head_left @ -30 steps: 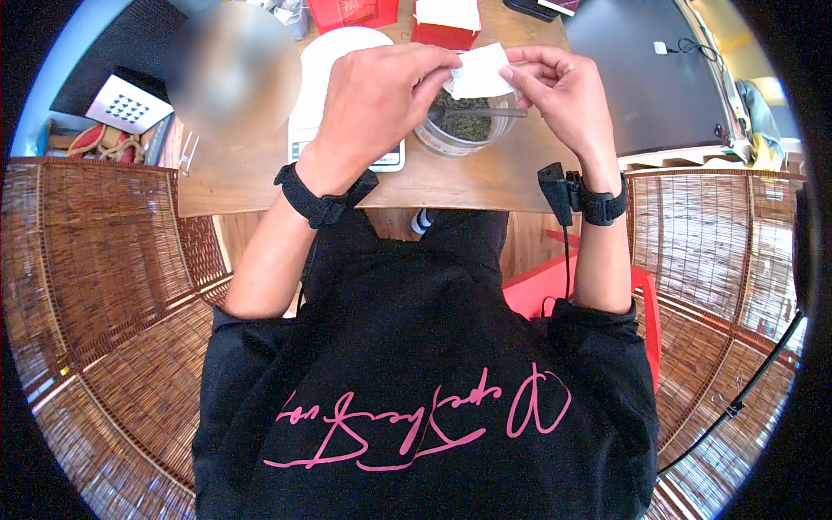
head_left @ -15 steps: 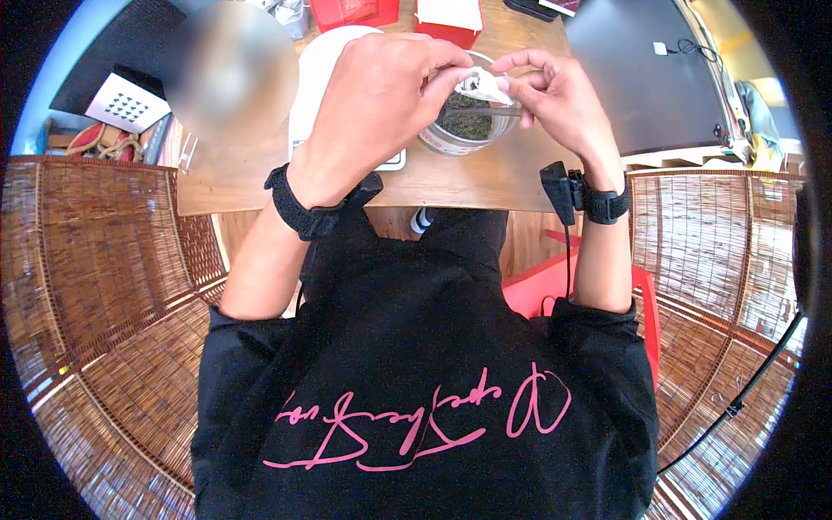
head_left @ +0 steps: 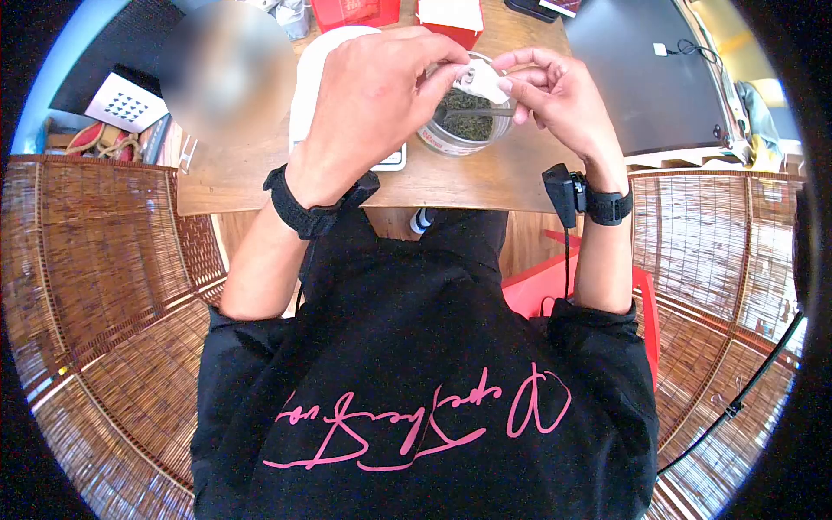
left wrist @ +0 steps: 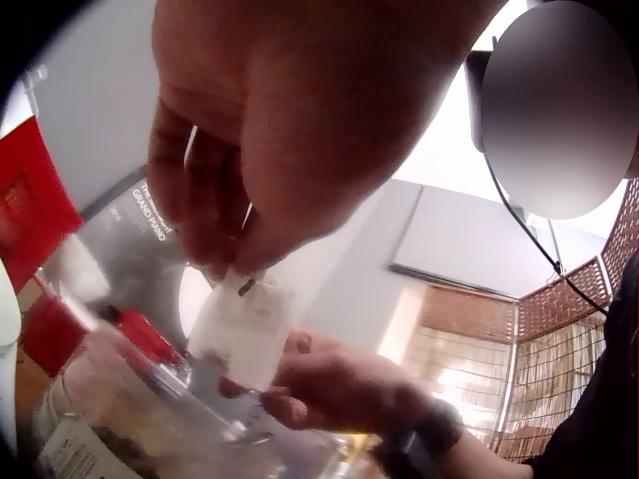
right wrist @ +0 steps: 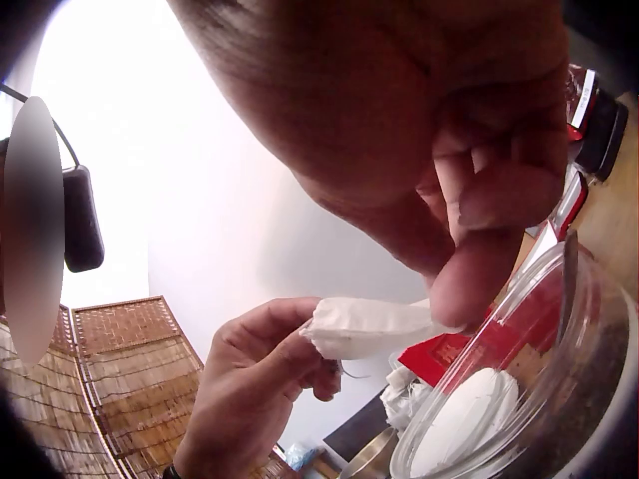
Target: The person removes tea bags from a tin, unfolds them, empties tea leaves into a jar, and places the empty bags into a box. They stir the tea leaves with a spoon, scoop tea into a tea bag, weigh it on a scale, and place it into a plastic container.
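A small white paper pouch (head_left: 483, 82) is stretched between both hands, above a clear round tub (head_left: 458, 144) of dark green dried leaves (head_left: 469, 126). My left hand (head_left: 379, 87) pinches its left end between thumb and fingers. The right hand (head_left: 559, 97) pinches the other end. Across the tub lies a dark spoon (head_left: 477, 112). In the left wrist view the pouch (left wrist: 245, 329) looks thin, with dark bits showing at it; in the right wrist view the pouch (right wrist: 369, 327) is seen side-on beside the tub's rim.
A white scale (head_left: 307, 108) stands left of the tub, partly behind my left forearm. Beyond the tub is a red box (head_left: 451, 22) with white contents, and a red container (head_left: 354, 12) sits left of it. A dark panel (head_left: 646, 95) lies to the right.
The white pouch has come down slightly toward me and now looks narrower, its top folded over. Both hands have shifted a little with it, still pinching its ends.
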A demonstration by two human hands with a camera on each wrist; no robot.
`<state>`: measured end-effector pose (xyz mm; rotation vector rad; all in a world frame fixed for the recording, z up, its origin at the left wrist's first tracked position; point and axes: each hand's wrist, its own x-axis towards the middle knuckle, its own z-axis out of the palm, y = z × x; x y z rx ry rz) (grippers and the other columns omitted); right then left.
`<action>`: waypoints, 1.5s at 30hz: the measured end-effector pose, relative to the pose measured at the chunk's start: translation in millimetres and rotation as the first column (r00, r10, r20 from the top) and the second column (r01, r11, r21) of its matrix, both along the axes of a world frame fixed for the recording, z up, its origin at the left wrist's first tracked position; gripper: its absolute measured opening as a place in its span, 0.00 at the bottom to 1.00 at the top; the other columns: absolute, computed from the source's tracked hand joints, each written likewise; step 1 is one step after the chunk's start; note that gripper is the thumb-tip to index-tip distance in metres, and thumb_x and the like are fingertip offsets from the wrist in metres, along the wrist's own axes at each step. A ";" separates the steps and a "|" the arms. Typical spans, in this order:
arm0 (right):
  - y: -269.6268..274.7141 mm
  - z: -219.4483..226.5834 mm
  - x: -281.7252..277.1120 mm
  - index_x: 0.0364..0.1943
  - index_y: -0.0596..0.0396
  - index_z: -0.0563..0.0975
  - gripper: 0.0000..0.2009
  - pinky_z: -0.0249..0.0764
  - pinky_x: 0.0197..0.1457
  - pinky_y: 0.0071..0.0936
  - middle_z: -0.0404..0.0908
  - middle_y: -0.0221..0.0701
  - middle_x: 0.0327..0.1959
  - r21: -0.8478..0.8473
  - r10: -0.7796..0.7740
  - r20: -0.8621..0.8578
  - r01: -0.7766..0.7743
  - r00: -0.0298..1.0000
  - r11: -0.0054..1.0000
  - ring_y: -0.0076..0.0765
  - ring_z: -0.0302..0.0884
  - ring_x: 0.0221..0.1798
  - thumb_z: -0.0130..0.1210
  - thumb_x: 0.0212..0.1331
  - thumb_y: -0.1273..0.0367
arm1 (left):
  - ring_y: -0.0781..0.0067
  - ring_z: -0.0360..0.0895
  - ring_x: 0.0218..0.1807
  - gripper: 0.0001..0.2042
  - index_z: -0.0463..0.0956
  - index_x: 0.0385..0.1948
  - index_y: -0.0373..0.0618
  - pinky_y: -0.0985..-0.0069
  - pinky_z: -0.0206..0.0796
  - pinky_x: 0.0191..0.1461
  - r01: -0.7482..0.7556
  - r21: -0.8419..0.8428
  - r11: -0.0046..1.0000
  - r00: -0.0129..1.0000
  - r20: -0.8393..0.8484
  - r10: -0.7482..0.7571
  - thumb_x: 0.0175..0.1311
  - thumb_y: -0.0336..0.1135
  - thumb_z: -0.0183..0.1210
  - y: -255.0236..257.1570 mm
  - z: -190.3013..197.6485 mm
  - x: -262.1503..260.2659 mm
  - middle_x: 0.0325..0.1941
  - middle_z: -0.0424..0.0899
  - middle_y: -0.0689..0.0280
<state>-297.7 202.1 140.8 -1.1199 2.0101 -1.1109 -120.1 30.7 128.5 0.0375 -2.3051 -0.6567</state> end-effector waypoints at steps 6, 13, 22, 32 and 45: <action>-0.4 4.7 1.4 0.53 0.54 0.81 0.13 0.71 0.28 0.13 0.88 0.25 0.32 0.022 -0.008 0.033 0.007 0.999 1.000 0.13 0.79 0.26 0.62 0.66 0.73 | 0.69 0.81 0.28 0.07 0.87 0.40 0.46 0.72 0.72 0.34 0.007 -0.015 1.000 0.999 -0.046 -0.008 0.62 0.32 0.67 -0.5 -3.0 -3.7 0.33 0.87 0.62; 1.3 -1.2 -1.8 0.56 0.54 0.80 0.15 0.72 0.29 0.13 0.89 0.27 0.34 -0.021 -0.027 0.048 0.028 0.998 0.999 0.14 0.80 0.27 0.61 0.66 0.74 | 0.71 0.82 0.28 0.08 0.87 0.41 0.46 0.75 0.73 0.33 0.020 -0.017 1.000 0.992 -0.122 -0.021 0.59 0.28 0.69 1.8 -4.4 -2.3 0.35 0.89 0.62; 5.2 -5.1 -12.7 0.60 0.57 0.79 0.18 0.70 0.30 0.10 0.90 0.29 0.42 -0.135 -0.065 0.083 0.075 0.994 0.988 0.14 0.82 0.33 0.63 0.66 0.73 | 0.74 0.82 0.27 0.11 0.87 0.44 0.48 0.76 0.73 0.32 -0.007 0.024 1.000 0.995 -0.102 0.010 0.59 0.29 0.70 3.5 -8.9 -4.1 0.36 0.90 0.64; 4.8 2.7 -8.5 0.51 0.61 0.84 0.13 0.83 0.48 0.22 0.90 0.35 0.42 -0.316 -0.179 -0.226 0.102 0.957 0.943 0.23 0.87 0.42 0.64 0.63 0.75 | 0.74 0.84 0.27 0.11 0.87 0.45 0.49 0.76 0.75 0.33 -0.055 0.110 0.992 0.998 -0.036 0.060 0.60 0.33 0.69 -0.9 -12.3 -6.0 0.34 0.90 0.65; 8.0 18.8 3.5 0.48 0.48 0.87 0.12 0.81 0.40 0.23 0.90 0.31 0.36 -0.302 -0.223 -0.597 0.042 0.770 0.952 0.23 0.86 0.34 0.65 0.60 0.72 | 0.72 0.79 0.21 0.12 0.88 0.46 0.51 0.71 0.71 0.29 -0.053 0.025 0.998 0.998 -0.014 0.054 0.61 0.35 0.68 -7.0 -24.7 -7.5 0.26 0.86 0.62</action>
